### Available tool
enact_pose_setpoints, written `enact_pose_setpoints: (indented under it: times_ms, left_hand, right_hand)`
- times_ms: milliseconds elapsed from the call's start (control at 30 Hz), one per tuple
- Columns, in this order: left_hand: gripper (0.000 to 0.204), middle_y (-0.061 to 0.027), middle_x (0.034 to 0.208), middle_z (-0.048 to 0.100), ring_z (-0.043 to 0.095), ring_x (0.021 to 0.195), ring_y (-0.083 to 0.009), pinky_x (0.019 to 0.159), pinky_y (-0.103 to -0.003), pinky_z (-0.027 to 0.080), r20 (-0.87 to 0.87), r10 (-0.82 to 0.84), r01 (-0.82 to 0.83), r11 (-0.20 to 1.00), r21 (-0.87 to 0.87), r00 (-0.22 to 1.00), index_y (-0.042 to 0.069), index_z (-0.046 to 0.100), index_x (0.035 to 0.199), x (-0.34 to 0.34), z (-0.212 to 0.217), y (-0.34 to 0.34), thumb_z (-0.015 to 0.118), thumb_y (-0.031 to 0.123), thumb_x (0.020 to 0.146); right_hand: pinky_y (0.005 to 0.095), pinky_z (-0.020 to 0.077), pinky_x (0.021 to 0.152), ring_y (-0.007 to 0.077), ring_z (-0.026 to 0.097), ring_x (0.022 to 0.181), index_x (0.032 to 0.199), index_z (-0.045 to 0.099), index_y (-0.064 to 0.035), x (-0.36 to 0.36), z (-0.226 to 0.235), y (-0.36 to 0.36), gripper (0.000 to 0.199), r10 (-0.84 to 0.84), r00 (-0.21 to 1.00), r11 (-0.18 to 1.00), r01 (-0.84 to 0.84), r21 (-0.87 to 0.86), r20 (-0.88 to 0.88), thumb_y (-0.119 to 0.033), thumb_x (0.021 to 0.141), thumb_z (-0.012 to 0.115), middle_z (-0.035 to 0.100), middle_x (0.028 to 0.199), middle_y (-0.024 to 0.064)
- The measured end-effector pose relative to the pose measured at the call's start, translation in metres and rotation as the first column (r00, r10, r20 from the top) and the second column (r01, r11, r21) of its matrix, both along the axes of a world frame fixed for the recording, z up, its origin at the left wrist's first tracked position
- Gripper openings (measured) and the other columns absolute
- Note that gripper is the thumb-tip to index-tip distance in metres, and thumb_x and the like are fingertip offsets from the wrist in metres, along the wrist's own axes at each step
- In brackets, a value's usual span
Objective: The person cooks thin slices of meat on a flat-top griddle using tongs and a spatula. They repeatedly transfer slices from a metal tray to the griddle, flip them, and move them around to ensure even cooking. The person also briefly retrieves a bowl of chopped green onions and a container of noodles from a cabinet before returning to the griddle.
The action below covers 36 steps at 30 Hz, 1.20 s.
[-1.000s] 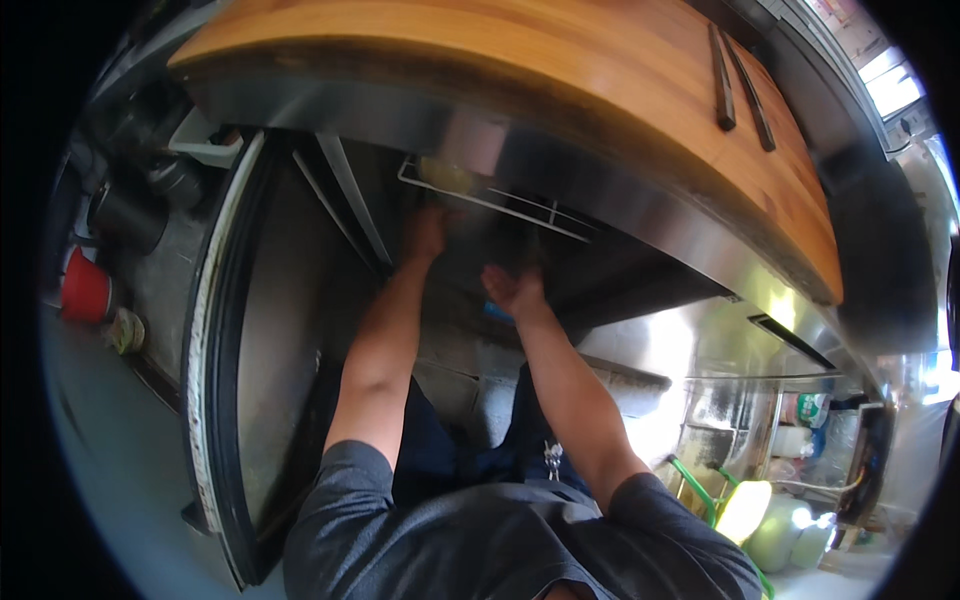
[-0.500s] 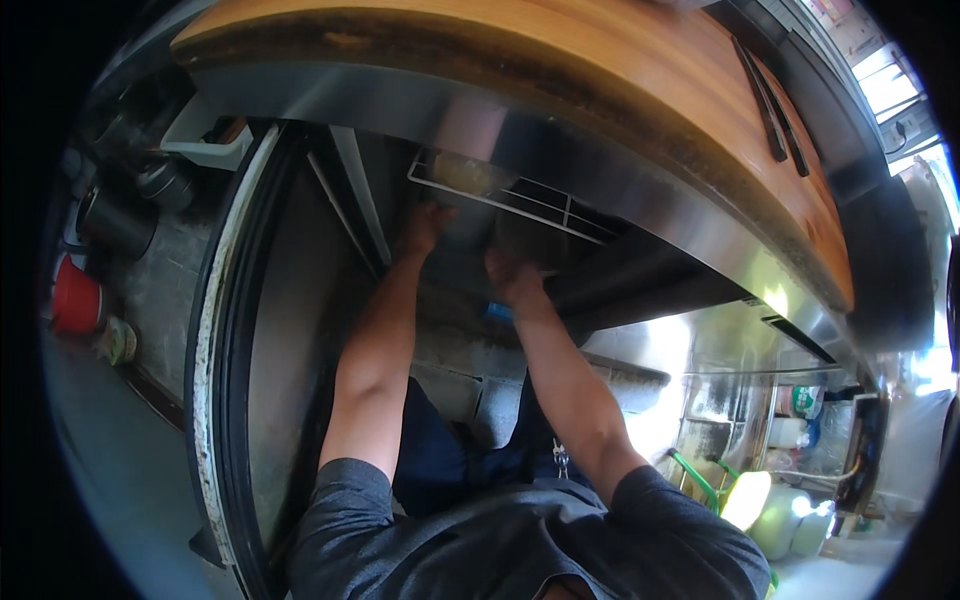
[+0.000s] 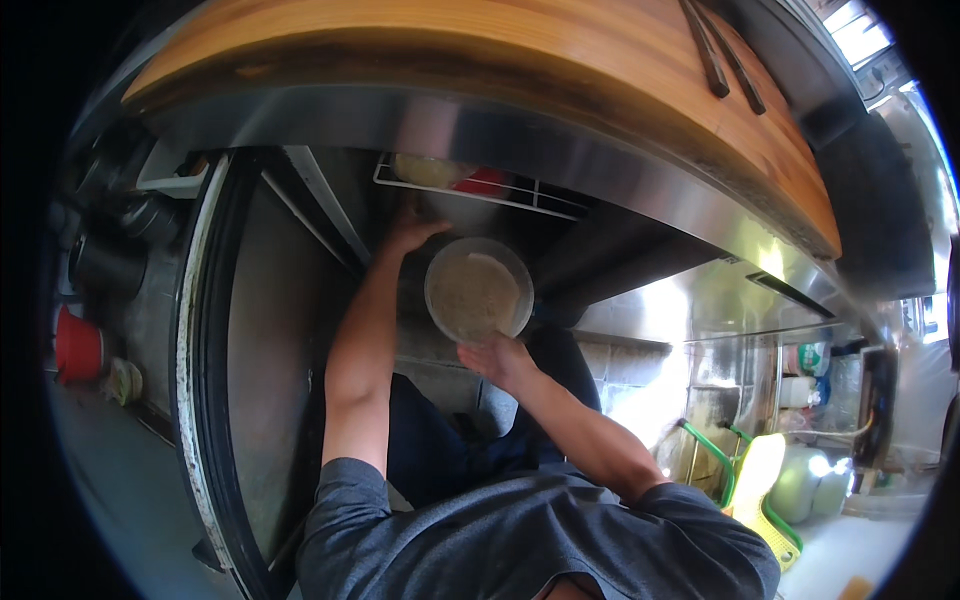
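Low in front of me, my right hand [image 3: 497,360] grips the near edge of a round, see-through plastic tub [image 3: 478,292]. Something pale brown fills it; I cannot make out what. My left hand [image 3: 414,233] reaches into the dark cabinet, beside a whitish container [image 3: 462,212] under the wire shelf. Its fingers point right and look apart, and whether they touch that container is unclear in the shadow. On the wire shelf [image 3: 470,199] sit a yellowish round container [image 3: 424,171] and something red [image 3: 484,182].
The cabinet's open door [image 3: 255,340] stands at my left. Overhead runs a wooden worktop [image 3: 560,60] with chopsticks [image 3: 722,50] on it. At right are a steel panel [image 3: 690,310] and a yellow-green plastic seat [image 3: 757,480]. A red bucket [image 3: 78,345] stands far left.
My right hand has drawn the round tub out of the cabinet toward me. The left hand stays inside, near the whitish container. Something red now shows on the wire shelf.
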<state>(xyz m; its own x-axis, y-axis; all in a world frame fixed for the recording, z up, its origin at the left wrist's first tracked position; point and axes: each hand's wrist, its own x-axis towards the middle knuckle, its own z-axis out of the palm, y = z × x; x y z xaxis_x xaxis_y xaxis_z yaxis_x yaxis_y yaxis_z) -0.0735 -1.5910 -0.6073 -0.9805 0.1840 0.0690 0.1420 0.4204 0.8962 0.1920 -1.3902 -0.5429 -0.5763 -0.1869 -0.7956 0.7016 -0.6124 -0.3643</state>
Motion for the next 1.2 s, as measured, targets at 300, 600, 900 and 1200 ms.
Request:
enact_pose_setpoints:
  times_ms: [300,600,900,1200]
  left_hand:
    - [0.100,-0.0144,0.124,0.066,0.064,0.115,-0.0322,0.105,-0.042,0.047,0.037,-0.050,0.055,0.984,-0.167,0.998,0.004,0.031,0.156,-0.021,0.003,0.173,0.084,0.041,0.080]
    - [0.083,-0.0179,0.138,0.057,0.056,0.126,-0.0351,0.110,-0.044,0.043,-0.007,0.029,-0.029,0.982,-0.187,1.000,0.005,0.038,0.154,-0.044,-0.016,0.170,0.076,0.037,0.087]
    - [0.067,-0.0214,0.152,0.047,0.048,0.137,-0.0381,0.116,-0.045,0.039,-0.168,-0.119,0.013,0.850,-0.527,0.979,0.006,0.044,0.151,0.048,-0.023,0.006,0.067,0.032,0.094]
    - [0.057,-0.0243,0.148,0.052,0.049,0.137,-0.0395,0.115,-0.044,0.039,0.205,0.100,-0.093,0.995,-0.041,0.974,0.002,0.046,0.150,0.061,0.012,0.112,0.055,0.030,0.101]
  right_hand:
    - [0.0481,0.0608,0.093,0.0398,0.070,0.106,0.134,0.045,0.0148,0.061,0.010,0.020,0.041,0.196,0.981,0.976,-0.195,0.094,-0.004,-0.011,0.102,0.040,0.064,0.122,0.0321]
    - [0.0463,0.0618,0.092,0.0379,0.072,0.101,0.133,0.046,0.0159,0.045,0.006,0.052,0.043,0.249,0.964,0.957,-0.229,0.176,-0.097,-0.013,0.102,0.044,0.066,0.120,0.0311]
    - [0.0489,0.0605,0.093,0.0374,0.070,0.109,0.136,0.046,0.0035,-0.058,0.008,0.031,0.038,0.062,0.995,0.988,-0.049,0.149,-0.079,-0.020,0.107,0.040,0.064,0.125,0.0295]
    - [0.0442,0.0585,0.098,0.0333,0.070,0.110,0.140,0.048,-0.0013,-0.136,-0.050,0.056,0.055,-0.026,0.955,0.999,0.035,0.026,-0.294,-0.046,0.107,0.050,0.066,0.124,0.0230]
